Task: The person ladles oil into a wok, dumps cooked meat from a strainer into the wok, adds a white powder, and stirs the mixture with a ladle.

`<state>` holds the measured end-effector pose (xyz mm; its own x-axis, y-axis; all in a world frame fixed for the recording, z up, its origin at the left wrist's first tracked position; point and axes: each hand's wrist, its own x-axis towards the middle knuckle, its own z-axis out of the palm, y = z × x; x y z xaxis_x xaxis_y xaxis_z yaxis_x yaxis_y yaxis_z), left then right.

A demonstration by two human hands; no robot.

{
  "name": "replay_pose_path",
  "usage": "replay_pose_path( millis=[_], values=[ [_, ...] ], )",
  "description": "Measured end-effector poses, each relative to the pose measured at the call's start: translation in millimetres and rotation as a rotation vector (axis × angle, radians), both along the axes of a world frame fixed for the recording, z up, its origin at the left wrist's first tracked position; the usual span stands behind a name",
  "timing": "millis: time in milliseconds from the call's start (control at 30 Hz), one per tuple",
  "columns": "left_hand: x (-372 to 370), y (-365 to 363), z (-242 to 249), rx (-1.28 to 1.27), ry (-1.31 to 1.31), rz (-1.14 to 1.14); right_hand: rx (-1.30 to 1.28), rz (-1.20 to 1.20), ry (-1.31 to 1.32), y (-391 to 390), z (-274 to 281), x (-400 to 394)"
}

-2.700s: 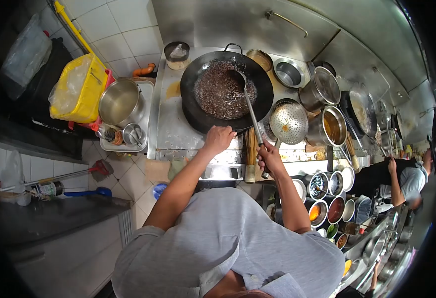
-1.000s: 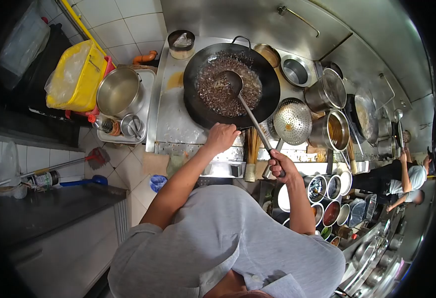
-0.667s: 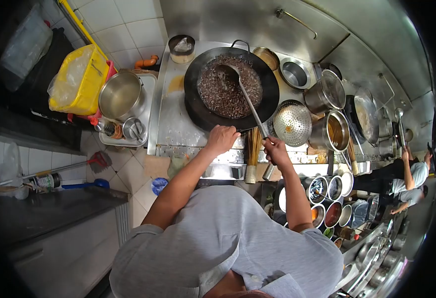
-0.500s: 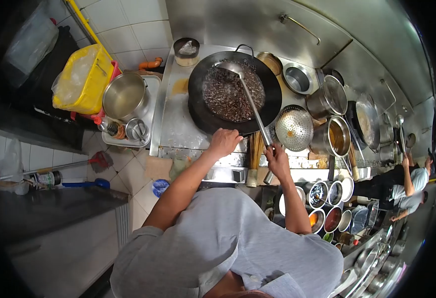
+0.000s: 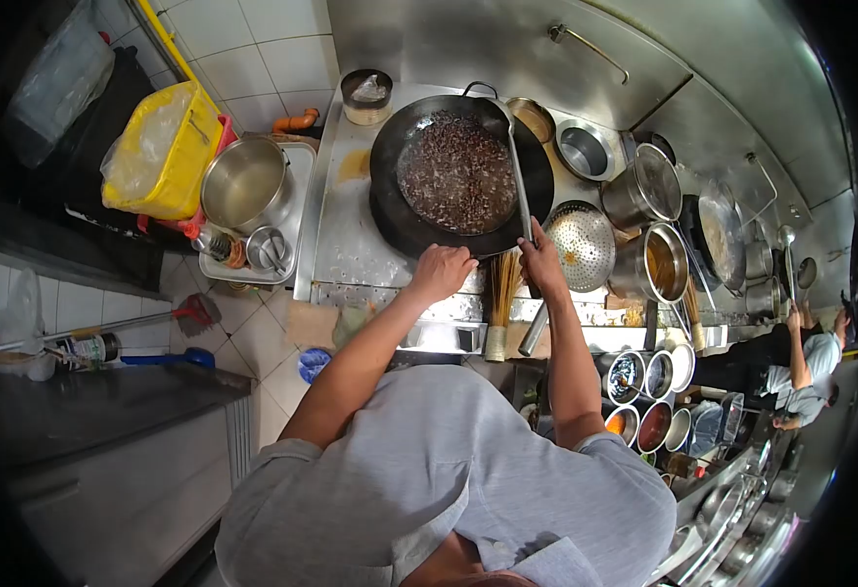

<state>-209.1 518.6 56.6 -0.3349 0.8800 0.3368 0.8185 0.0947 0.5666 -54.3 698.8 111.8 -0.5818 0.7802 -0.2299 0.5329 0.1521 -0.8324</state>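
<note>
A black wok (image 5: 397, 217) sits on the steel stove, with small dark pieces (image 5: 458, 174) in bubbling liquid inside it. My left hand (image 5: 443, 273) is closed on the wok's near edge. Wrapped round the handle of a long metal ladle (image 5: 521, 181) is my right hand (image 5: 543, 260), to the right of the wok. The ladle reaches up along the wok's right inner side, and its bowl lies near the far rim. A perforated strainer (image 5: 579, 247) rests just right of my right hand. Below the wok stands a bamboo brush (image 5: 498, 313).
Metal pots (image 5: 662, 264) line the stove on the right, above several sauce bowls (image 5: 655, 427). At the left are a large pot (image 5: 245, 186) on a tray and a yellow basket (image 5: 163, 147). Another person (image 5: 809, 362) stands at the far right.
The ladle has moved from the middle of the wok to its upper right side. My right hand has moved up and slightly forward with it. My left hand has barely moved.
</note>
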Motion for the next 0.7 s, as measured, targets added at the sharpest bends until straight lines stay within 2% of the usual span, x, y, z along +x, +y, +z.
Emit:
replay_pose_path(
  millis=[67,100,167,233,300,333,467,533,567,700],
  values=[
    [0.0,0.3,1.7,0.008,-0.007,-0.002,-0.400,0.012,0.138,6.3,1.7,-3.8],
    [0.1,0.3,1.2,0.008,0.000,0.004,-0.399,0.011,0.138,7.5,3.3,-2.5],
    [0.4,-0.3,-0.5,0.008,0.007,0.003,-0.462,0.164,0.073,8.9,6.2,4.2],
    [0.0,-0.1,-1.7,0.008,0.018,0.003,-0.448,0.210,0.045,4.9,26.2,20.5],
    [0.0,0.2,-0.8,0.018,0.008,-0.002,-0.145,0.365,-0.184,1.9,34.2,41.0],
    [-0.4,0.0,-0.6,0.028,-0.002,0.001,-0.030,0.367,-0.269,-10.9,49.2,50.6],
    [0.7,-1.2,-1.5,0.037,-0.020,-0.007,0.100,0.400,-0.233,-54.7,85.8,94.3],
    [2.0,-1.7,3.3,-0.015,0.008,0.030,-0.107,0.361,-0.200,-68.6,102.7,106.6],
    [2.1,-1.5,4.6,-0.014,0.009,0.022,-0.307,0.285,-0.191,-78.2,116.6,106.9],
    [1.3,-0.5,3.9,0.002,-0.018,0.005,-0.614,0.157,-0.087,-71.9,85.2,108.9]
  ],
)
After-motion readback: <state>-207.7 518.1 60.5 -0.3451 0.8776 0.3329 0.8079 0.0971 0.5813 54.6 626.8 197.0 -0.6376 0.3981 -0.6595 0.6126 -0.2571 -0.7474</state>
